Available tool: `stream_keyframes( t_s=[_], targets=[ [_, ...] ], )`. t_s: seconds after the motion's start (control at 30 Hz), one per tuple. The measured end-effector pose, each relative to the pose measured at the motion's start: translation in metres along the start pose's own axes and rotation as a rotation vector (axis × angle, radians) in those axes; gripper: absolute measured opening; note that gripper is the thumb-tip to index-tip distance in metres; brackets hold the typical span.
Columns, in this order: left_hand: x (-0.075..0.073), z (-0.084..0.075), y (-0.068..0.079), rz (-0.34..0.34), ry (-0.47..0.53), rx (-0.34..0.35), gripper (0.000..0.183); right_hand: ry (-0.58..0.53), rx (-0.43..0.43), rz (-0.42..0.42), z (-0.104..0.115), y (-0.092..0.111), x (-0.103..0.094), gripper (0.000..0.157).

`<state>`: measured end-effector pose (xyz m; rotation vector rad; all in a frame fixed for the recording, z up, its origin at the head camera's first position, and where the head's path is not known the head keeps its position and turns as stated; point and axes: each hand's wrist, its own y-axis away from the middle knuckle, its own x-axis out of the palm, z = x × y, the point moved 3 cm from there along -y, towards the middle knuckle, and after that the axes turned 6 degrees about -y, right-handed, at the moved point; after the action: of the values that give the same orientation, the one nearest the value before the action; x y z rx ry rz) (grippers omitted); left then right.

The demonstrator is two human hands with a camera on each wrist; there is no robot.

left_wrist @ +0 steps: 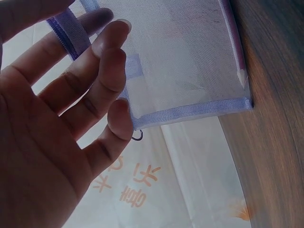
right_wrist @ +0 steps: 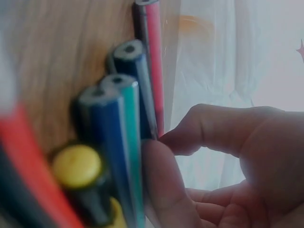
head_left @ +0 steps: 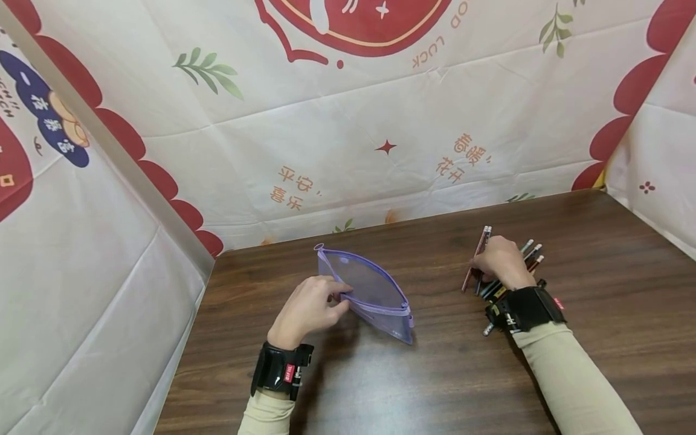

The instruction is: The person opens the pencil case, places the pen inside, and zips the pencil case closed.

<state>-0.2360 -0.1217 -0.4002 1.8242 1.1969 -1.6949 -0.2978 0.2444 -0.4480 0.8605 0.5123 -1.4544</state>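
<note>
In the head view my left hand (head_left: 312, 308) grips the near rim of a purple mesh zipper pouch (head_left: 375, 275), whose mouth gapes upward. A dark red pencil (left_wrist: 232, 40) with a pale pointed tip shows along the pouch's side in the left wrist view. Over on the right, my right hand (head_left: 502, 261) is at a group of pencils. Its thumb and a finger pinch a pinkish-red pencil (right_wrist: 156, 66). Close beside it lie a dark blue pencil (right_wrist: 134, 61), a green pencil (right_wrist: 130, 104) and a blue one (right_wrist: 107, 118).
Next to the pencils is a black pen-like item with a yellow end (right_wrist: 76, 166), with a blurred red-and-black one (right_wrist: 35, 171) beside it. Everything rests on a brown wooden table (head_left: 435, 374). A white printed cloth (head_left: 348, 121) hangs behind the table's far edge.
</note>
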Motion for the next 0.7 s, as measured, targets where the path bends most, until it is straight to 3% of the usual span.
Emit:
stream_keyframes(
  t_s=[0.7],
  targets=[
    [-0.002,0.002,0.000,0.015,0.022,-0.013,0.026,-0.067,-0.010,0.087,0.012,0.001,-0.001,0.024]
  ],
)
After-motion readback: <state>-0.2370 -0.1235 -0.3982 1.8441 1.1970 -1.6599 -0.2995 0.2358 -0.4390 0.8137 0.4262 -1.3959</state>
